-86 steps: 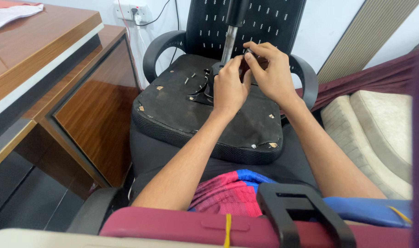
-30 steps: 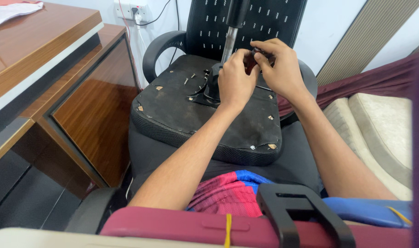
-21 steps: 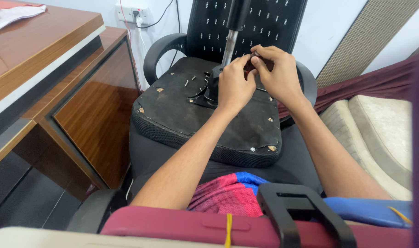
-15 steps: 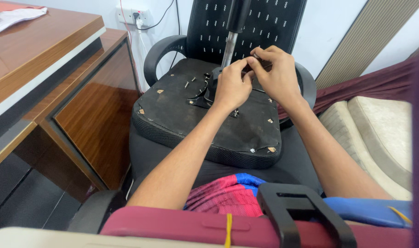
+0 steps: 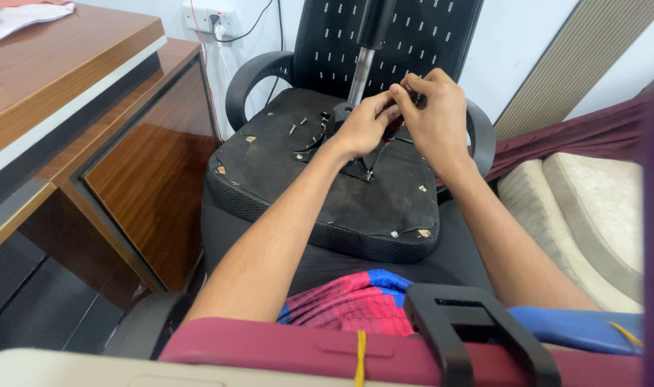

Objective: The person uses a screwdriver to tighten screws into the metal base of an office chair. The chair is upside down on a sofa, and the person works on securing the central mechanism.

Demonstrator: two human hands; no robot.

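Note:
An upturned black seat pad point(image 5: 284, 172) lies on a black office chair point(image 5: 413, 36), its metal mechanism plate and gas-lift post point(image 5: 361, 72) pointing up. Both hands meet just right of the post, above the plate. My left hand point(image 5: 363, 125) has its fingers curled around a small dark part point(image 5: 404, 92), and my right hand point(image 5: 433, 107) pinches the same part from the other side. What the part is stays hidden by the fingers. Loose screws point(image 5: 297, 127) lie on the pad left of the post.
A wooden desk point(image 5: 69, 93) with papers stands at the left, close to the chair's armrest point(image 5: 252, 75). A wall socket with cables point(image 5: 216, 18) is behind. A beige cushion point(image 5: 592, 208) lies at the right. A maroon case with a black handle point(image 5: 477, 330) crosses the bottom edge.
Both hands have stayed by the post, with only small finger and wrist shifts on the small part. The seat pad and chair have not moved.

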